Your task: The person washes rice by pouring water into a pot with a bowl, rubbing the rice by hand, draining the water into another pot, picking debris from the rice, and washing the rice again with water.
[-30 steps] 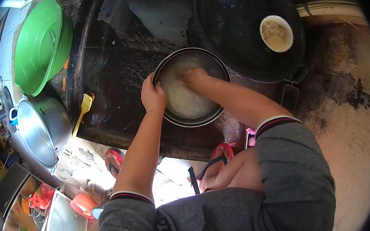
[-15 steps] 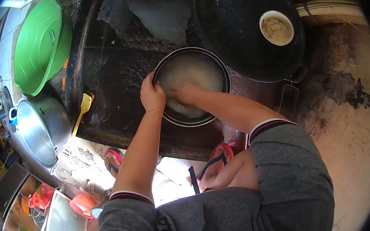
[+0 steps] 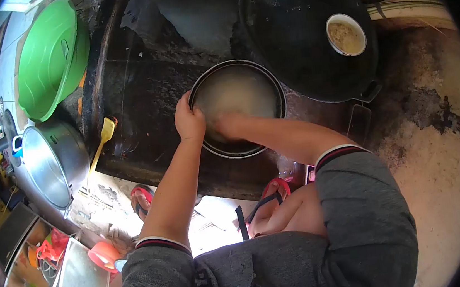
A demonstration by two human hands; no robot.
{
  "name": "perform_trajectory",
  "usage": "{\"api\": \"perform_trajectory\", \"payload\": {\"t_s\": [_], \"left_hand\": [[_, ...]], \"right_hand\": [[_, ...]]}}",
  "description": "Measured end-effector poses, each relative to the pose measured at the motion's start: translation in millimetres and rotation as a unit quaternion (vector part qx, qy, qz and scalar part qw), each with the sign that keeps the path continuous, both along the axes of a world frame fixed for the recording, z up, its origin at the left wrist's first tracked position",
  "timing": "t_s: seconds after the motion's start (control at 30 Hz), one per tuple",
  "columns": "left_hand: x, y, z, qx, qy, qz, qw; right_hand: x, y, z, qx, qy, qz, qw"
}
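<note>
A round dark pot (image 3: 280,102) with a pale rim stands on the dark countertop, holding cloudy whitish liquid (image 3: 238,89). My left hand (image 3: 188,118) grips the pot's left rim, thumb toward the inside and fingers round the outer wall. Inside the pot, my right hand (image 3: 231,125) is down in the liquid near the lower left. Motion blur and the murky liquid hide its fingers, and what lies on the bottom cannot be made out.
A large black pan (image 3: 302,35) at the upper right bears a white bowl (image 3: 346,35) with cloudy contents. To the left are a green basin (image 3: 48,64), a metal pot (image 3: 47,162) and a yellow spatula (image 3: 106,131). The dark countertop (image 3: 142,108) ends in front of my feet.
My right hand has moved slightly down and left within the pot, the liquid swirling around it. My left hand keeps its hold on the rim.
</note>
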State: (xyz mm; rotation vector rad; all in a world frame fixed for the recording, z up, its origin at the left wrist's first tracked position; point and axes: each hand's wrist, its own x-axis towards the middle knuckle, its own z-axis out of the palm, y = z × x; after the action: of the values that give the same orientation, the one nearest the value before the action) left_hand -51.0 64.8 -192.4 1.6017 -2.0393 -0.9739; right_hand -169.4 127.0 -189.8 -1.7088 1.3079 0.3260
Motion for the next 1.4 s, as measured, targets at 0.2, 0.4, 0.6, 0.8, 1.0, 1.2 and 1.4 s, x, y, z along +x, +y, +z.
{"api": "perform_trajectory", "payload": {"t_s": [0.2, 0.4, 0.6, 0.8, 1.0, 1.2, 1.4], "left_hand": [[-2, 1, 4, 0.025, 0.005, 0.011, 1.0], [-3, 1, 5, 0.028, -0.002, 0.013, 1.0], [-1, 1, 3, -0.009, -0.004, -0.003, 1.0], [-2, 1, 3, 0.009, 0.004, 0.006, 1.0], [-3, 1, 4, 0.019, 0.013, 0.016, 1.0], [-1, 0, 4, 0.013, -0.001, 0.004, 1.0], [-2, 1, 3, 0.007, 0.011, 0.004, 1.0]], "right_hand": [[-64, -12, -31, -0.144, 0.092, -0.042, 0.984], [-47, 12, -9, 0.155, 0.123, 0.18, 0.963], [0, 10, -41, -0.034, -0.005, 0.074, 0.997], [-63, -7, -30, -0.153, 0.074, -0.133, 0.976], [-42, 25, -18, 0.091, 0.09, 0.085, 0.988], [0, 0, -43, -0.095, 0.002, 0.107, 0.99], [-67, -6, -20, -0.111, 0.169, 0.003, 0.979]]}}
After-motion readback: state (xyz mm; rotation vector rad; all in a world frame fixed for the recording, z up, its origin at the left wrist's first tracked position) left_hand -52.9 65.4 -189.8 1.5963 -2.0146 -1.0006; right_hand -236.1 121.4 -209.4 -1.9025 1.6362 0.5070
